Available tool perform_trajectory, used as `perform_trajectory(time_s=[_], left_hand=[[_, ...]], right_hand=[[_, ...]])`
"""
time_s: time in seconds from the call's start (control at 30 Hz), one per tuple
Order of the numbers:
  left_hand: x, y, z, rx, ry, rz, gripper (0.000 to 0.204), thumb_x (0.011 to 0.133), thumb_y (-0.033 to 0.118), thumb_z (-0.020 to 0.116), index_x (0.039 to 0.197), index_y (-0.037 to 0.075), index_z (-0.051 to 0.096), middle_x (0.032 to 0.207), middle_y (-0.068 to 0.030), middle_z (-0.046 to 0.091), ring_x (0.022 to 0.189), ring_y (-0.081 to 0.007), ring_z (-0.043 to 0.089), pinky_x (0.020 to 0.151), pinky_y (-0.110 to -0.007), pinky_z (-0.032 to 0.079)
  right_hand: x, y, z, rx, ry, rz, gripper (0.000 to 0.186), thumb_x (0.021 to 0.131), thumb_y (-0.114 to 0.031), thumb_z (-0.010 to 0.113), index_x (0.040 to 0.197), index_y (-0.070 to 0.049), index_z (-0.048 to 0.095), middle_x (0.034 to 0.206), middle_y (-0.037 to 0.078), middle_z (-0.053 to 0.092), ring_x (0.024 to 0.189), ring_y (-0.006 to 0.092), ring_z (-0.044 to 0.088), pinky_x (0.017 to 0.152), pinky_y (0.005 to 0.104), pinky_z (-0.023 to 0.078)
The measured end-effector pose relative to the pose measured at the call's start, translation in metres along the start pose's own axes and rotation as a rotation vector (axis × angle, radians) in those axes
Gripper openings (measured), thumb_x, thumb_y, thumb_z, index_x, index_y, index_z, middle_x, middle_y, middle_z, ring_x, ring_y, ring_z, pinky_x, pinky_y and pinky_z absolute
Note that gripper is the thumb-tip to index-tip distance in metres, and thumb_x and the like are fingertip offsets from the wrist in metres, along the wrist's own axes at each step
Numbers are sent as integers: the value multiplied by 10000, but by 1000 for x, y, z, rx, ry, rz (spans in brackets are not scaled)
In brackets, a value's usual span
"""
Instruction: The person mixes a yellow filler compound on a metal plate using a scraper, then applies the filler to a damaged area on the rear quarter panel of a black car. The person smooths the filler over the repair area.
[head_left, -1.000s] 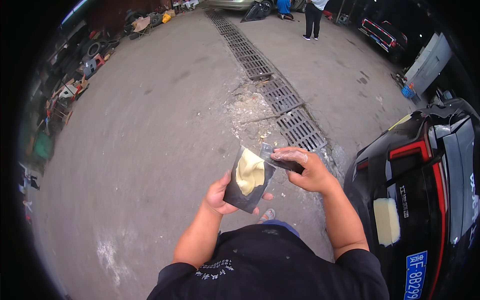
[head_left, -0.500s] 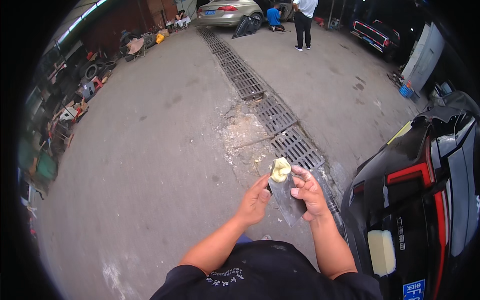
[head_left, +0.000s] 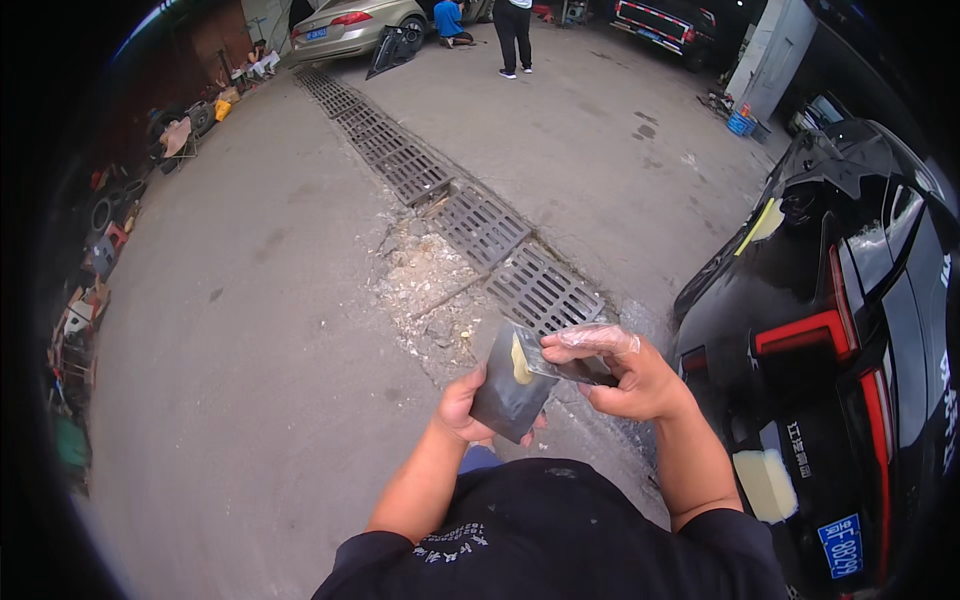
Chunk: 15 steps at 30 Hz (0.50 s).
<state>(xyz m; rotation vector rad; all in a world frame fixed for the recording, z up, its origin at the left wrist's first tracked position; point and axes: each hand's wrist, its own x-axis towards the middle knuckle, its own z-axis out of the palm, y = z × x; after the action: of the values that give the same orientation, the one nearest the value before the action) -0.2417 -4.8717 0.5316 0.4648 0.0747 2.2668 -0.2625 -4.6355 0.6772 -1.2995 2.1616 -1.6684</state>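
My left hand [head_left: 462, 408] grips a grey flat plate [head_left: 505, 408] by its left edge, with fingertips showing under its lower right side. A smear of cream-coloured putty [head_left: 521, 360] lies on the plate's upper part. In my right hand [head_left: 640, 378] is a dark flat scraper [head_left: 592, 371], pinched between the thumb below and the fingers above. Its edge meets the plate just right of the putty. A shiny whitish film covers part of the right fingers. Both hands are in front of my chest, above the floor.
Close on my right stands a black car [head_left: 720, 400] with a cream patch [head_left: 766, 485] on its rear. A drain grate [head_left: 545, 287] runs ahead beside broken concrete [head_left: 425, 285]. Two people, a beige car [head_left: 350, 25] and a loose dark panel [head_left: 395, 48] are farther off. Clutter lines the left.
The putty was a thick lump at the scraper's far end; now a flatter smear shows on the plate. My hands have separated the two tools. The view has turned right.
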Motion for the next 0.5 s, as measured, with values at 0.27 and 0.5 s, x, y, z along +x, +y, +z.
perform_trajectory(time_s=[0.27,0.5], left_hand=[[59,59,-3,255,254,109,652,988,529,434,1467,99,333,1395,-169,485,1217,-417,533,849,-582,521],[114,74,-40,748,449,366,641,1039,480,357,1489,30,281,1377,-98,493,1230,-211,515,1008,-406,452]], right_hand=[[42,51,-35,-516,367,412,568,726,30,614,1282,-13,503,1192,153,670,1136,326,615,954,379,487],[53,73,-2,-556,319,468,487,752,23,608,1234,-18,544,1156,184,637,1080,372,624,920,393,510]])
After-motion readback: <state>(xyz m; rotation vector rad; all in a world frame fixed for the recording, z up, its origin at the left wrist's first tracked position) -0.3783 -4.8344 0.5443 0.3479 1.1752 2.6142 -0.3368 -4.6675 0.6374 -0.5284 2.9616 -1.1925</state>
